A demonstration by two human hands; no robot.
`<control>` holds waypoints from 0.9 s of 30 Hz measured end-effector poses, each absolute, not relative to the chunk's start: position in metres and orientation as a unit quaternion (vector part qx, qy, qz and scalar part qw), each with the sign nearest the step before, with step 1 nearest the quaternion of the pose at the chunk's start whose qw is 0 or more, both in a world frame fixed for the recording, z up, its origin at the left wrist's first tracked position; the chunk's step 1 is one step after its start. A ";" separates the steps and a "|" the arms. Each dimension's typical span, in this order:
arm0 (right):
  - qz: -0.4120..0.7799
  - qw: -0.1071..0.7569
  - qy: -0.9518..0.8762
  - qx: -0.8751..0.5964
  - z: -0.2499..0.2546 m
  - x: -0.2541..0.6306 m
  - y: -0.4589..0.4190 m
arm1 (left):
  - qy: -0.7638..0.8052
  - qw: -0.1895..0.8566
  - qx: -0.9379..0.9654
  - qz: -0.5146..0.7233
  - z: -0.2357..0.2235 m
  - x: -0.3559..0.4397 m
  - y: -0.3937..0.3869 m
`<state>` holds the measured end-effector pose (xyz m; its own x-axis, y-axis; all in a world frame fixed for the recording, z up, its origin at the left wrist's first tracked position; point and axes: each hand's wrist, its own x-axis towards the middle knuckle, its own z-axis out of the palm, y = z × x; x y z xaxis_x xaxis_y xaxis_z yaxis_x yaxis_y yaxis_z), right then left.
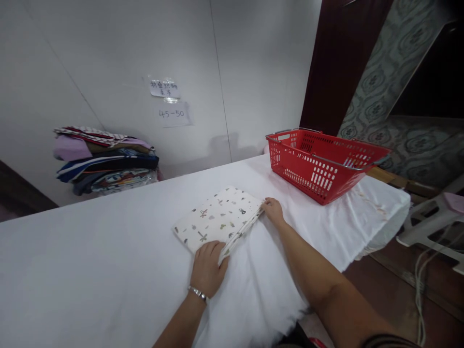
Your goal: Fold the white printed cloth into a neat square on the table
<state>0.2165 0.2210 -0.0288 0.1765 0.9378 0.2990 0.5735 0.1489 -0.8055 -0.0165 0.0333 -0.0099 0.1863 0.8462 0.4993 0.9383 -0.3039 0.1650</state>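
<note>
A folded white cloth with small printed figures (220,218) lies on the white-covered table (90,261). My left hand (207,268), with a bracelet on the wrist, is closed on the cloth's near corner. At the cloth's right corner, my right hand (273,211) has its fingers pressed together on the edge. Both hands grip the same folded edge of the cloth.
A red plastic basket (319,166) stands on the table at the back right. A stack of folded coloured cloths (105,162) sits at the back left against the wall. Paper labels (170,101) are stuck on the wall. A white plastic stool (431,222) stands right of the table.
</note>
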 end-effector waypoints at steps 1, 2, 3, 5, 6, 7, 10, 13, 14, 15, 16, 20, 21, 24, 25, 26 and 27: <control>0.200 0.446 -0.609 -0.625 -0.028 0.216 0.221 | -0.583 0.088 -0.766 -0.257 -0.010 -0.017 0.033; 0.197 0.441 -0.609 -0.629 -0.027 0.216 0.220 | -0.583 0.087 -0.766 -0.256 -0.010 -0.017 0.033; 0.193 0.436 -0.610 -0.633 -0.027 0.216 0.220 | -0.582 0.087 -0.767 -0.256 -0.011 -0.017 0.033; 0.183 0.427 -0.614 -0.638 -0.025 0.216 0.219 | -0.581 0.089 -0.767 -0.257 -0.011 -0.017 0.034; 0.175 0.423 -0.619 -0.638 -0.024 0.216 0.218 | -0.581 0.090 -0.767 -0.257 -0.012 -0.017 0.034; 0.168 0.419 -0.626 -0.636 -0.024 0.216 0.218 | -0.581 0.091 -0.766 -0.258 -0.012 -0.017 0.034; 0.154 0.415 -0.637 -0.631 -0.023 0.216 0.217 | -0.583 0.092 -0.766 -0.255 -0.012 -0.017 0.035; 0.161 0.410 -0.633 -0.637 -0.024 0.215 0.217 | -0.585 0.093 -0.764 -0.255 -0.011 -0.017 0.034; 0.163 0.407 -0.632 -0.639 -0.024 0.215 0.218 | -0.585 0.094 -0.764 -0.256 -0.011 -0.017 0.034; 0.164 0.405 -0.633 -0.639 -0.024 0.215 0.218 | -0.585 0.094 -0.763 -0.256 -0.011 -0.017 0.034; 0.164 0.405 -0.634 -0.639 -0.025 0.214 0.218 | -0.585 0.095 -0.764 -0.257 -0.011 -0.017 0.034; 0.163 0.440 -0.635 -0.614 -0.026 0.214 0.220 | -0.583 0.095 -0.765 -0.255 -0.011 -0.017 0.034; 0.158 0.458 -0.636 -0.601 -0.027 0.214 0.221 | -0.584 0.095 -0.765 -0.254 -0.012 -0.017 0.034; 0.157 0.492 -0.624 -0.586 -0.030 0.217 0.225 | -0.585 0.092 -0.767 -0.248 -0.012 -0.017 0.034; 0.171 0.492 -0.612 -0.595 -0.031 0.218 0.227 | -0.584 0.091 -0.768 -0.246 -0.011 -0.017 0.034; 0.190 0.487 -0.599 -0.606 -0.033 0.219 0.228 | -0.584 0.091 -0.769 -0.246 -0.011 -0.017 0.034; 0.206 0.479 -0.589 -0.617 -0.034 0.219 0.229 | -0.583 0.090 -0.769 -0.246 -0.011 -0.017 0.034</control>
<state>0.2192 0.2290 -0.0341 0.2204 0.9248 0.3101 0.5298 0.1534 -0.8342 -0.0166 0.0339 -0.0110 0.1987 0.8523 0.4838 0.9413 -0.3033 0.1478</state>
